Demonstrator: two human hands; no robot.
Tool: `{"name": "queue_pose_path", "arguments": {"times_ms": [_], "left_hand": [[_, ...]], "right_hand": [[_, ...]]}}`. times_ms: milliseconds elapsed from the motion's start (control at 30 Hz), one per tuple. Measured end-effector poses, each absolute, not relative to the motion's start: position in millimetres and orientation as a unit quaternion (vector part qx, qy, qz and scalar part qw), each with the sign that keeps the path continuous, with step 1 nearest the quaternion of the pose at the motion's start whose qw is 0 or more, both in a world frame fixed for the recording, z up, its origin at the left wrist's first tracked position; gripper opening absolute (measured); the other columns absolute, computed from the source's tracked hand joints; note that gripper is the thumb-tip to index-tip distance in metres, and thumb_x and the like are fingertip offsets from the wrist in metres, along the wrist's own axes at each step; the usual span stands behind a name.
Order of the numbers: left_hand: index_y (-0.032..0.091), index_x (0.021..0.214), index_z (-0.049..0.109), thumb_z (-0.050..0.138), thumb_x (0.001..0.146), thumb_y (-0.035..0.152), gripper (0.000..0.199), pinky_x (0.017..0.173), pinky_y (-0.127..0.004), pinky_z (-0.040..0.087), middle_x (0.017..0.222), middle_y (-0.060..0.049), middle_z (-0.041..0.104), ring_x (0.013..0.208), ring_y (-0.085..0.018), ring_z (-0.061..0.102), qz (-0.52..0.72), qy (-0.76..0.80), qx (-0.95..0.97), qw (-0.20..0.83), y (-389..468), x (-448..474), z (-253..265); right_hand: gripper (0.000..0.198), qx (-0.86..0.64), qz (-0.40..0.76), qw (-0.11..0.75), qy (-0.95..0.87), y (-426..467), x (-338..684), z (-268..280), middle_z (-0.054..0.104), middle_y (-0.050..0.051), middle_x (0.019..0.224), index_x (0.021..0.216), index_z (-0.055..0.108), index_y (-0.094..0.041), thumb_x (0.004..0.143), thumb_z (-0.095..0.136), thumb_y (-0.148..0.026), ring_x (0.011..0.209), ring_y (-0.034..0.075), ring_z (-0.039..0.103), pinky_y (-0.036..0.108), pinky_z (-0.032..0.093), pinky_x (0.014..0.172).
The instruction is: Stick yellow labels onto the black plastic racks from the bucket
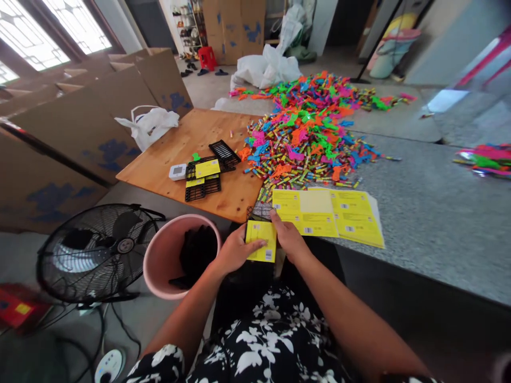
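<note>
In front of my body I hold a black plastic rack bearing a yellow barcode label. My left hand grips its left side, the thumb lying across the label. My right hand closes on the right side, thumb near the upper corner; its other fingers are hidden behind. Just right of it, sheets of yellow labels lie on the grey stone surface, one spot peeled to pale backing. On the wooden board to the left, several black racks lie together, some with yellow labels.
A big heap of colourful plastic toy guns and small tubes covers the middle. A white device and a white plastic bag are on the board. Left below stand a pink bucket holding black pieces and a fan; cardboard boxes stand behind.
</note>
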State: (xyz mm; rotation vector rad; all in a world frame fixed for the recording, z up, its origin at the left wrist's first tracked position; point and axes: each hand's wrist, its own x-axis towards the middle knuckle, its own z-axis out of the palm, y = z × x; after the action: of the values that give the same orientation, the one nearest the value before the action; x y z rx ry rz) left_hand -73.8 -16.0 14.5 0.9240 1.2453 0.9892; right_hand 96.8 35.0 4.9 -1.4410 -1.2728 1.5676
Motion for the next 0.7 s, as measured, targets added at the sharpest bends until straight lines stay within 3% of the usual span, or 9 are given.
{"name": "queue_pose_path", "arguments": {"times_ms": [67,133,200,267,333,400,533,600,700], "left_hand": [[0.018,0.107,0.068,0.088,0.072,0.037,0.044,0.071,-0.035,0.061,0.101,-0.010,0.079,0.080,-0.026,0.076,0.457,0.599,0.407,0.517,5,-96,20],[0.018,0.109,0.066,0.081,0.080,0.040,0.040,0.075,-0.035,0.062,0.108,-0.011,0.078,0.087,-0.025,0.075,0.517,0.659,0.391,0.383,35,-128,25],[0.017,0.117,0.063,0.075,0.086,0.038,0.039,0.085,-0.034,0.061,0.119,-0.012,0.075,0.098,-0.023,0.074,0.565,0.671,0.377,0.296,65,-162,29],[0.017,0.128,0.056,0.067,0.093,0.035,0.041,0.087,-0.036,0.061,0.122,-0.013,0.073,0.098,-0.020,0.073,0.572,0.670,0.360,0.306,85,-189,30],[0.016,0.137,0.049,0.065,0.093,0.033,0.050,0.086,-0.038,0.061,0.121,-0.014,0.072,0.097,-0.020,0.073,0.540,0.709,0.347,0.292,91,-200,27],[0.015,0.144,0.044,0.070,0.088,0.031,0.063,0.092,-0.041,0.059,0.122,-0.016,0.069,0.100,-0.023,0.071,0.502,0.763,0.357,0.195,85,-193,22],[0.011,0.147,0.043,0.072,0.084,0.028,0.071,0.108,-0.045,0.050,0.141,-0.022,0.055,0.124,-0.029,0.060,0.499,0.740,0.450,-0.018,58,-145,22],[0.013,0.142,0.050,0.070,0.085,0.030,0.062,0.108,-0.043,0.049,0.146,-0.021,0.052,0.135,-0.030,0.052,0.525,0.688,0.501,-0.013,48,-116,29],[0.018,0.138,0.055,0.073,0.085,0.039,0.060,0.105,-0.042,0.052,0.142,-0.017,0.058,0.133,-0.030,0.056,0.540,0.631,0.521,0.197,44,-82,41]], "right_hand": [[0.075,-0.582,0.513,0.368,-0.513,43,106,4,0.070,0.011,0.070,0.073,0.068,-0.019,0.094,0.034,-0.083,0.069,0.025,0.068,0.036,0.056,0.067],[0.065,-0.590,0.339,0.405,-0.611,46,121,-3,0.074,0.013,0.092,0.093,0.070,-0.018,0.096,0.042,-0.076,0.091,0.028,0.070,0.043,0.057,0.085],[0.060,-0.562,0.152,0.379,-0.719,43,139,-14,0.068,0.019,0.122,0.120,0.066,-0.015,0.091,0.061,-0.067,0.120,0.034,0.061,0.052,0.048,0.105],[0.067,-0.529,0.052,0.304,-0.790,36,157,-29,0.057,0.023,0.140,0.137,0.057,-0.012,0.088,0.072,-0.054,0.136,0.038,0.049,0.059,0.038,0.114],[0.056,-0.509,0.017,0.242,-0.826,28,171,-43,0.055,0.021,0.144,0.139,0.058,-0.015,0.089,0.072,-0.036,0.140,0.038,0.045,0.062,0.032,0.118],[0.038,-0.503,0.005,0.229,-0.833,23,182,-50,0.062,0.014,0.139,0.130,0.065,-0.020,0.092,0.065,-0.020,0.138,0.033,0.049,0.061,0.029,0.121],[0.034,-0.498,-0.035,0.333,-0.800,18,192,-37,0.068,0.005,0.131,0.120,0.071,-0.028,0.096,0.056,-0.011,0.138,0.027,0.050,0.060,0.027,0.123],[0.037,-0.474,-0.056,0.393,-0.786,16,193,-21,0.064,0.003,0.138,0.120,0.072,-0.032,0.096,0.056,-0.009,0.144,0.029,0.045,0.064,0.025,0.124],[0.041,-0.402,-0.030,0.465,-0.788,7,187,5,0.053,0.002,0.151,0.119,0.072,-0.035,0.094,0.058,-0.006,0.149,0.032,0.039,0.067,0.030,0.121]]}}
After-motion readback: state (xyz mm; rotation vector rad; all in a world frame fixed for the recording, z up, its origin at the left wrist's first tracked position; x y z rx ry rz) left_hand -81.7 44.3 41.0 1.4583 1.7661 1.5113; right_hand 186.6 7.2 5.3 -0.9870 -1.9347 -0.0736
